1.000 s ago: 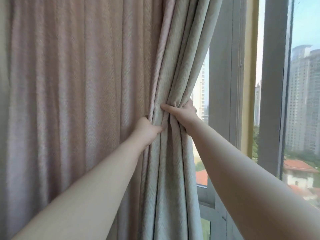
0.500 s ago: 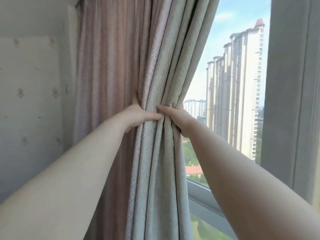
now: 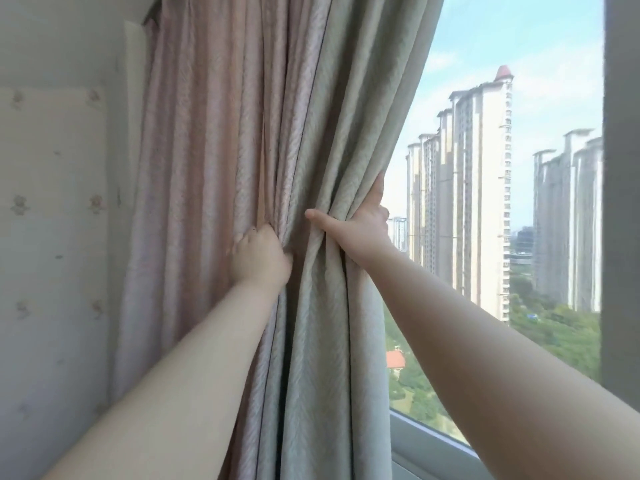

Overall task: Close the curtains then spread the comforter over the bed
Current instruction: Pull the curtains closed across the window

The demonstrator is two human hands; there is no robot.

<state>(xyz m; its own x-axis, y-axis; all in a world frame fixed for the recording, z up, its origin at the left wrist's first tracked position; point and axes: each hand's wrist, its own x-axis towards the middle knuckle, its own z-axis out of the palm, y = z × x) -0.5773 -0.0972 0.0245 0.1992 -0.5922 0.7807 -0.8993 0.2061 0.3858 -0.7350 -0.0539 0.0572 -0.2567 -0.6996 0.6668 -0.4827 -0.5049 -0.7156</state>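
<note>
A long curtain (image 3: 207,168) hangs bunched in folds at the left side of the window, pink on the left and pale green along its right edge. My left hand (image 3: 258,259) grips a pink fold at mid height. My right hand (image 3: 360,223) holds the green edge folds, thumb across the front and fingers hidden behind the fabric. The two hands are a short gap apart. No bed or comforter is in view.
A wall with small flower-pattern wallpaper (image 3: 52,237) stands left of the curtain. The window glass (image 3: 485,202) to the right is uncovered and shows tall apartment towers and trees. A grey window frame post (image 3: 621,202) rises at the far right, and the sill (image 3: 433,445) runs below.
The view has swung left, bringing the wallpapered wall into sight. My hands have moved slightly apart on the curtain; the left hand sits lower on the pink fold.
</note>
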